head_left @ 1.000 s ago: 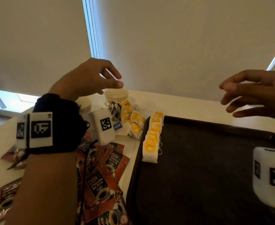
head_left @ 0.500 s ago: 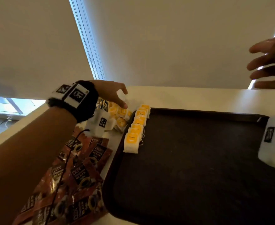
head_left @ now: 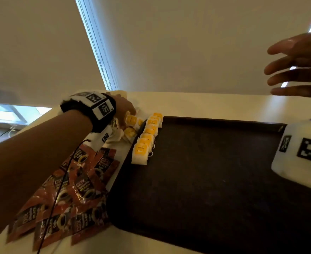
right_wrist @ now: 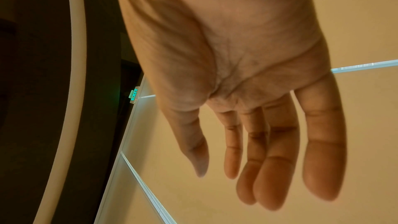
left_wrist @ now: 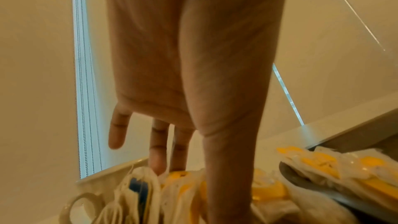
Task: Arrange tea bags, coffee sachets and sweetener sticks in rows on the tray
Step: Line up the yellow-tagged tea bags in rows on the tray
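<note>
head view: left hand (head_left: 122, 107) reaches the loose tea bags (head_left: 131, 125) on the counter (head_left: 197, 103), at 9 o'clock of the tray (head_left: 215, 180); right hand (head_left: 301, 66) hovers spread, far off.
left wrist view: fingers (left_wrist: 158, 149) extended into the pile, grip unclear.
right wrist view: empty palm.

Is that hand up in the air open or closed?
Open. The right hand has its fingers straight and spread, holding nothing.

Head view down over tray (head_left: 215, 180); wrist views close along each palm.
</note>
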Tool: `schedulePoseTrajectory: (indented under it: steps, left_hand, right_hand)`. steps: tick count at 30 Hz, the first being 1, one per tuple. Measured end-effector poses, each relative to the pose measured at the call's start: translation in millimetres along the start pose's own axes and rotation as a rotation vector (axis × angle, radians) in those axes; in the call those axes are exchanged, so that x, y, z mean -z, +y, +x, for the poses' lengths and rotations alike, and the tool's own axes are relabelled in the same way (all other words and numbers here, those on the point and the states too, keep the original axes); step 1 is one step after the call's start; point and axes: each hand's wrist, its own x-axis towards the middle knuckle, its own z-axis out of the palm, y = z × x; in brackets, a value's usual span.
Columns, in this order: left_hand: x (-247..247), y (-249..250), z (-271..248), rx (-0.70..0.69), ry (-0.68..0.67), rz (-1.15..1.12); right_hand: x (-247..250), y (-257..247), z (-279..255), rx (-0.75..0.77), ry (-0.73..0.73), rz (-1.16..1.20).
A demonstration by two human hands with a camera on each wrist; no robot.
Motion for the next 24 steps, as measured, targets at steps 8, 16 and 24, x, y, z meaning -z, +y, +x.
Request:
schedulePoseTrajectory:
  steps: [8, 16, 24]
  left_hand:
    - [-1.3, -7.9, 9.2, 0.048, 0.07, -0.186]
    - [20.7, -35.5, -30.5, 0.114, 0.368, -0.389]
    - [28.9, -40.5, -85.4, 0.175, 0.774, -0.667]
  right_hand:
    - [-6.2, -1.4, -9.8, 0.005, -0.106, 0.065]
    - [-24.9, -5.9, -20.0, -0.003, -0.245, 0.1]
    - [-43.8, -2.5, -19.2, -0.055, -0.28, 0.114]
